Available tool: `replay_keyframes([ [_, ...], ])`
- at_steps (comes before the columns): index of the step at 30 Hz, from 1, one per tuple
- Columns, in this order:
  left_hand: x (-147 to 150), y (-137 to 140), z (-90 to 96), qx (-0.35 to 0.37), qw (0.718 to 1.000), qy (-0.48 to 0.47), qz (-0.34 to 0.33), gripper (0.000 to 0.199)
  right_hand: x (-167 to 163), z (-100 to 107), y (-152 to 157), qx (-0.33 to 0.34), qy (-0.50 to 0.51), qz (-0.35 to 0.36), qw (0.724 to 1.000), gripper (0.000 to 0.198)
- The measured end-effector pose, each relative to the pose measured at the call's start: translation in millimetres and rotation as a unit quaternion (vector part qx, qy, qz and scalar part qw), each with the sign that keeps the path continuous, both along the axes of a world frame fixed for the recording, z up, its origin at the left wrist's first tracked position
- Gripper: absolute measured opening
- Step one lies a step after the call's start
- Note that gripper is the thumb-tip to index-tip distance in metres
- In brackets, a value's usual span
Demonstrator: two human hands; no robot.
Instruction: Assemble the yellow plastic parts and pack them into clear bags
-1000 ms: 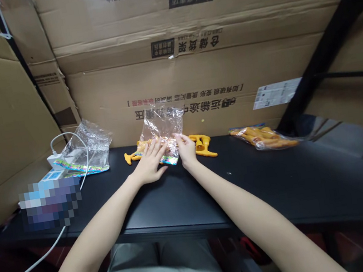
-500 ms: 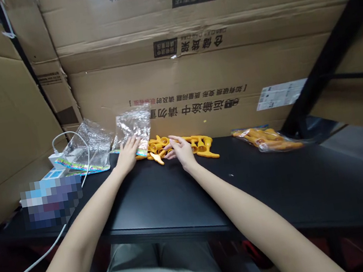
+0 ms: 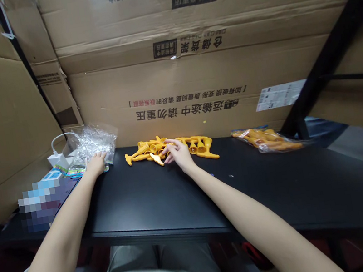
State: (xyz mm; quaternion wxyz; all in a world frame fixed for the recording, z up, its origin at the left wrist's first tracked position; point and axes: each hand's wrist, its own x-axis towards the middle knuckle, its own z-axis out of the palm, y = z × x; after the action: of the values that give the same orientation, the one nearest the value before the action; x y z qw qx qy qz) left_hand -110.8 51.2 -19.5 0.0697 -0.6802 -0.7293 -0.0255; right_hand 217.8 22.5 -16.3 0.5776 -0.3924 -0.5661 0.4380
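Note:
My left hand rests on crumpled clear plastic bags with coloured strips, at the left rear of the black table. Its fingers are stretched over the plastic, and their tips are partly lost against it. Over the front of a pile of yellow plastic pieces hovers my right hand, fingers apart and nothing visibly held. Some of these pieces have hollow round cups and curved handle-like ends. The hand hides the middle of the pile. A forked yellow piece lies just left of its fingertips.
A clear bag of yellow pieces lies to the right on the black table. Cardboard stands along the back. At left are a white charger with its cable and a blurred-out flat item. A black post slants at right.
My left hand has moved left, and the clear bag under it has gone from beside the yellow pile onto the other bag. More of the pile's left end shows. My right hand barely moved.

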Motion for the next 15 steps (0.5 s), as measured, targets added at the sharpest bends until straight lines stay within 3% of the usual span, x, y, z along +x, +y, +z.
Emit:
replay_keyframes([
  [5,-5.7,2.3,3.1,-0.041,0.998,0.03,0.028,0.056,-0.6,0.4,-0.6,-0.002,-0.012,0.007,1.0,0.034],
  [11,8.0,-0.4,11.5,-0.048,0.995,0.062,0.065,0.045,-0.8,-0.8,0.5,-0.002,-0.023,0.009,1.0,0.033],
  [13,9.3,2.2,13.2,-0.083,0.99,0.051,0.104,0.043,-0.7,-0.8,0.9,-0.004,-0.026,0.008,1.0,0.032],
  [15,6.5,7.8,13.9,-0.105,0.989,0.014,0.1,0.05,-0.7,-0.6,1.0,-0.007,-0.029,0.006,1.0,0.032],
])
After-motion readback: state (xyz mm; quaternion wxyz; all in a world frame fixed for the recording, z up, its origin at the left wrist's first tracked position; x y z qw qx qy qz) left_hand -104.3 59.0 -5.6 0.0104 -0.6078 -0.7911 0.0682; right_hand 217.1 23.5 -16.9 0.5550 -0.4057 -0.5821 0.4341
